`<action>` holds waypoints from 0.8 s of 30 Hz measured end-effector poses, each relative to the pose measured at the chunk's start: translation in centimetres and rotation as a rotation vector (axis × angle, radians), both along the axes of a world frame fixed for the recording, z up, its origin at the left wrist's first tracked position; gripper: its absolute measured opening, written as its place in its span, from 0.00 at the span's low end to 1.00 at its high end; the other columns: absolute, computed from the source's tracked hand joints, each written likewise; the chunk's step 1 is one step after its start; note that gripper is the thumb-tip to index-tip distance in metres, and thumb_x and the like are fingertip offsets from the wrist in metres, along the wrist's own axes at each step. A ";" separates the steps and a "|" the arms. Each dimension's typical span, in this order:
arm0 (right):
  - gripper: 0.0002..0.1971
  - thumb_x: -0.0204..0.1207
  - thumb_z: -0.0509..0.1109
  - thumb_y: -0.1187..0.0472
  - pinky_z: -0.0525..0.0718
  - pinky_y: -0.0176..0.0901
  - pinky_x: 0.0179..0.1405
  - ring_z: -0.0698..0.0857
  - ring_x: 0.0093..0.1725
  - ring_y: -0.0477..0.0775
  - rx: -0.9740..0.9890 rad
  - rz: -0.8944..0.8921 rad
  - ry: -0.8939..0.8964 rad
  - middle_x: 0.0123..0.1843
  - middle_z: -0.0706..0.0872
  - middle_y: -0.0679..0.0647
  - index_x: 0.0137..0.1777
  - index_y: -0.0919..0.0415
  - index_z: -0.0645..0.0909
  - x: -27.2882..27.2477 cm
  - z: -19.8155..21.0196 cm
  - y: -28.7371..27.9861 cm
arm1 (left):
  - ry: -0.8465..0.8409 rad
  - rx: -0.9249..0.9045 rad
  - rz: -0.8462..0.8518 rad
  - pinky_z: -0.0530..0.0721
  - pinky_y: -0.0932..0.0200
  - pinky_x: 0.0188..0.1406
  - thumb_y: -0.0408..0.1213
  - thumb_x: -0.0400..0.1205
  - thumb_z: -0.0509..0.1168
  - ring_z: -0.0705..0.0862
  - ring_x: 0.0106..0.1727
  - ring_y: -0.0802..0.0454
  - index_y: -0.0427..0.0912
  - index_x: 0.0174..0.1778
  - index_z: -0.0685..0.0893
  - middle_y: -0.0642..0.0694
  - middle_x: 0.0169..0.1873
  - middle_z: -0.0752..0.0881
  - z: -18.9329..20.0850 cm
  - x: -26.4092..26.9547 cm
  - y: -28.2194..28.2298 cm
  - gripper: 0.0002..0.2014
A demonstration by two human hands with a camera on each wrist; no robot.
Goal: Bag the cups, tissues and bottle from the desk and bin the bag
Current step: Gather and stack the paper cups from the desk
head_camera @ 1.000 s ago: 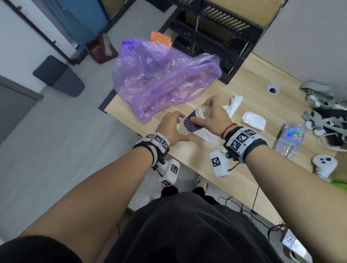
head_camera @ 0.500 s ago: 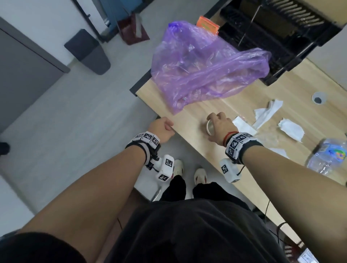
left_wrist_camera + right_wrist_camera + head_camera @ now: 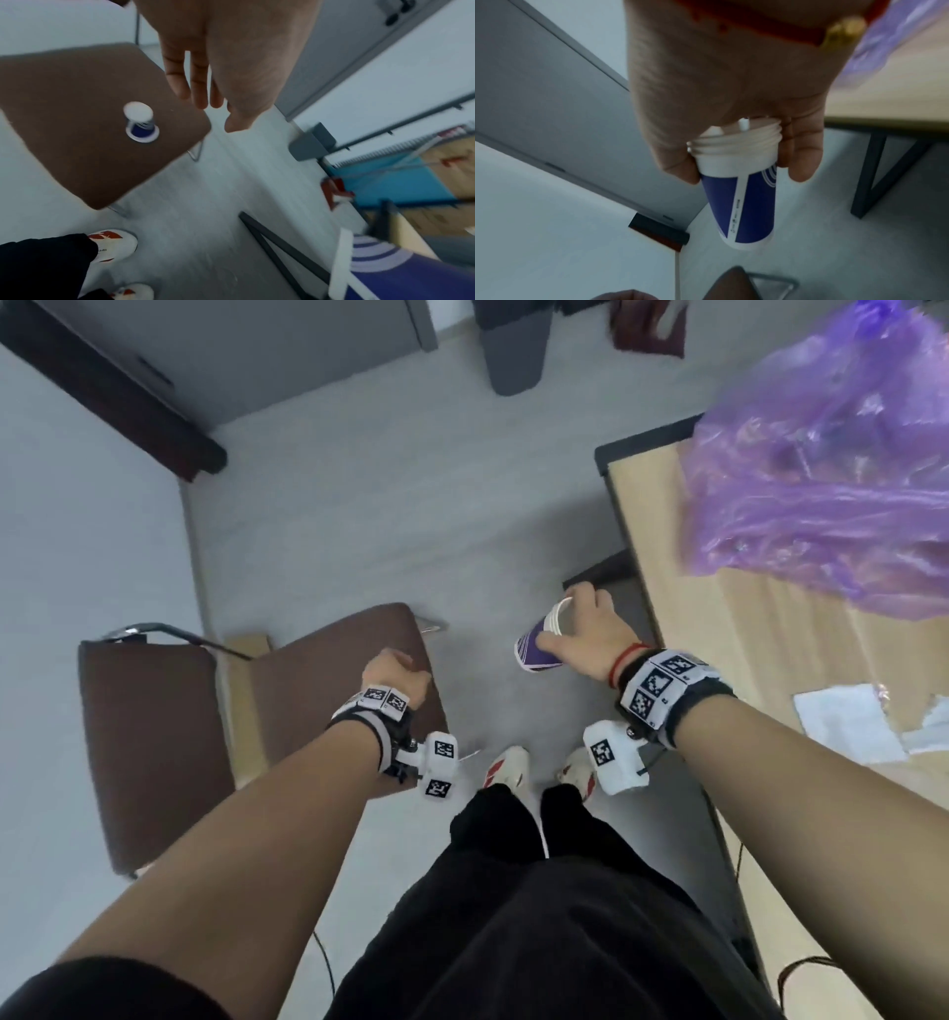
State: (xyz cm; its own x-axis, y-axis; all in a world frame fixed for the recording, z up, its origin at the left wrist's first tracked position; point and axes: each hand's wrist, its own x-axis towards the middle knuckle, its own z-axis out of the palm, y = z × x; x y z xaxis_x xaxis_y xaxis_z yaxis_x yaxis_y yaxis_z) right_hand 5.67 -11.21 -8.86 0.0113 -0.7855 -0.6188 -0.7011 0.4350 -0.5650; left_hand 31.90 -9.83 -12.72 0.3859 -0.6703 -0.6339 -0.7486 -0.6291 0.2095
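Note:
My right hand (image 3: 577, 624) grips a stack of nested purple-and-white paper cups (image 3: 539, 649) by the rims, held off the desk's left edge above the floor; the stack (image 3: 744, 207) hangs base down. My left hand (image 3: 395, 672) hovers over a brown chair seat with relaxed fingers (image 3: 197, 81) and holds nothing. One more cup (image 3: 140, 123) stands upside down on that seat, below the left hand. The purple plastic bag (image 3: 832, 469) lies crumpled on the wooden desk (image 3: 744, 660). White tissues (image 3: 852, 729) lie at the desk's right.
The brown chair (image 3: 154, 737) stands left of my feet. A grey bin (image 3: 513, 346) stands on the floor at the top, near a grey cabinet (image 3: 287, 346). A black desk leg (image 3: 595, 572) is beside the right hand. Open grey floor lies between chair and desk.
The view has swung left. My right hand carried the cups from the desktop out past the desk edge. My left hand moved from the desk edge to above the chair seat.

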 end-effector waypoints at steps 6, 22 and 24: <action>0.34 0.64 0.76 0.50 0.77 0.51 0.66 0.80 0.62 0.64 0.088 0.081 0.019 0.68 0.72 0.60 0.68 0.56 0.67 6.6 -5.5 0.9 | -0.077 0.059 0.245 0.75 0.51 0.50 0.46 0.74 0.71 0.83 0.54 0.35 0.43 0.67 0.74 0.37 0.67 0.76 -5.8 9.5 2.9 0.27; 0.33 0.64 0.76 0.47 0.74 0.41 0.53 0.79 0.54 0.56 0.103 0.059 0.046 0.62 0.71 0.53 0.67 0.52 0.67 20.1 -16.7 2.6 | 0.011 0.123 -0.232 0.85 0.45 0.58 0.40 0.73 0.73 0.85 0.52 0.28 0.51 0.69 0.73 0.37 0.67 0.68 -20.9 16.6 3.3 0.28; 0.32 0.65 0.76 0.47 0.73 0.41 0.53 0.79 0.54 0.56 0.107 0.033 0.058 0.62 0.72 0.53 0.67 0.52 0.67 19.7 -16.6 3.3 | -0.006 0.111 -0.277 0.83 0.44 0.56 0.36 0.75 0.70 0.83 0.53 0.27 0.48 0.66 0.75 0.36 0.65 0.70 -21.4 16.9 3.5 0.23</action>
